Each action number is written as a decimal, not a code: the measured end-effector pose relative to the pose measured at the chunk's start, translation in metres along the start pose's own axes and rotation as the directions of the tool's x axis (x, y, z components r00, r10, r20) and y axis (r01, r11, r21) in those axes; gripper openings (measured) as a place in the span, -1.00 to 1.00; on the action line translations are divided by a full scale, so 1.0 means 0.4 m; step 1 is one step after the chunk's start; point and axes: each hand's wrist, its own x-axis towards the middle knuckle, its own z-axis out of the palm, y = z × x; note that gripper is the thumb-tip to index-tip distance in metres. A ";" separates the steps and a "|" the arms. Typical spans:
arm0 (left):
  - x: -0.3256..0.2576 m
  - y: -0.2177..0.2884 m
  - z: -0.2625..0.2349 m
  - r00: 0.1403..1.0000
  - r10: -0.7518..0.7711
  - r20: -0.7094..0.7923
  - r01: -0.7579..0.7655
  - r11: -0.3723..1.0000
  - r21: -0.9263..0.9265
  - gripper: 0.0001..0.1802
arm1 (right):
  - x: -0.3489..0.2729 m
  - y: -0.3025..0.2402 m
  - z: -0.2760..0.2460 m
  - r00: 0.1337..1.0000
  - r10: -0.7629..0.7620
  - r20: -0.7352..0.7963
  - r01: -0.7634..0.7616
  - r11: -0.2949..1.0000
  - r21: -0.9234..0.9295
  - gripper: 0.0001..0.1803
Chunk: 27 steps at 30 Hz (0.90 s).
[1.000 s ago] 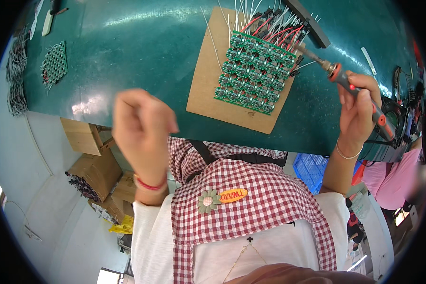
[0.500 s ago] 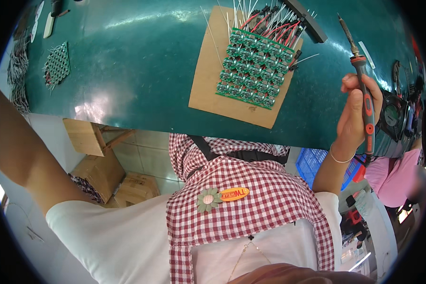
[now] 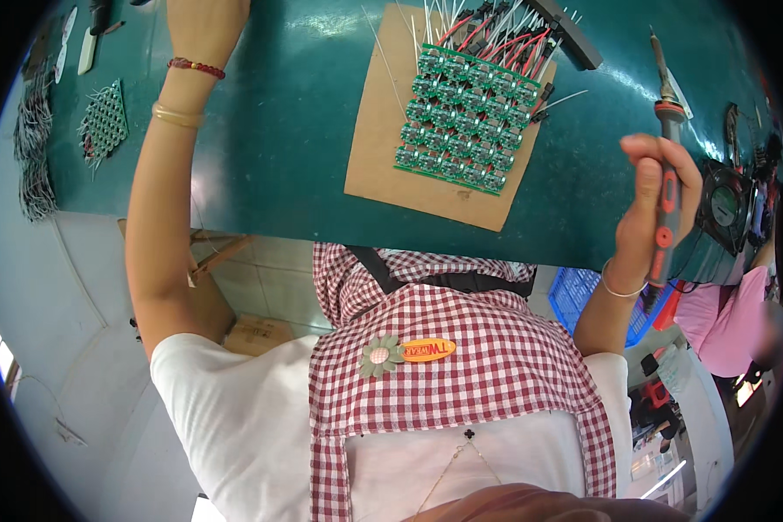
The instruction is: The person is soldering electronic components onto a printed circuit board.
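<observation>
My right hand [image 3: 657, 204] is closed around the red-and-black handle of a soldering iron [image 3: 665, 130], held upright with its tip pointing away from me, to the right of the boards. A panel of several small green circuit boards [image 3: 465, 113] with red, black and white wires lies on a brown cardboard sheet [image 3: 383, 170] on the green table [image 3: 278, 130]. My left arm stretches across the table to its far left side. My left hand [image 3: 204, 22] sits at the top edge of the picture, where its fingers are cut off.
A grid of small parts [image 3: 104, 122] and a bundle of wires [image 3: 30, 148] lie at the table's left end. A black bar [image 3: 565, 35] lies behind the boards, a small fan [image 3: 724, 204] at the right. Below the table are a blue crate [image 3: 583, 296] and cardboard boxes [image 3: 252, 331]. Another person in pink [image 3: 726, 313] is at the right.
My left arm has swung from near my chest out across the table to its far side. My right hand has turned the soldering iron from slanted over the boards to upright.
</observation>
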 end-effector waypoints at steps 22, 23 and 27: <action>-0.175 0.392 0.007 0.520 -0.127 0.845 0.835 -0.133 -0.534 -0.61 | -0.156 0.015 0.132 0.942 -0.169 0.288 0.255 0.922 -0.291 -0.31; -0.165 0.410 0.017 0.525 -0.116 0.843 0.836 -0.117 -0.537 -0.61 | -0.148 0.017 0.124 0.949 -0.170 0.266 0.241 0.935 -0.261 -0.33; -0.154 0.473 0.079 0.716 -0.300 0.630 0.683 0.115 -0.721 -0.69 | -0.114 0.000 0.103 0.954 -0.153 0.259 0.218 0.945 -0.243 -0.34</action>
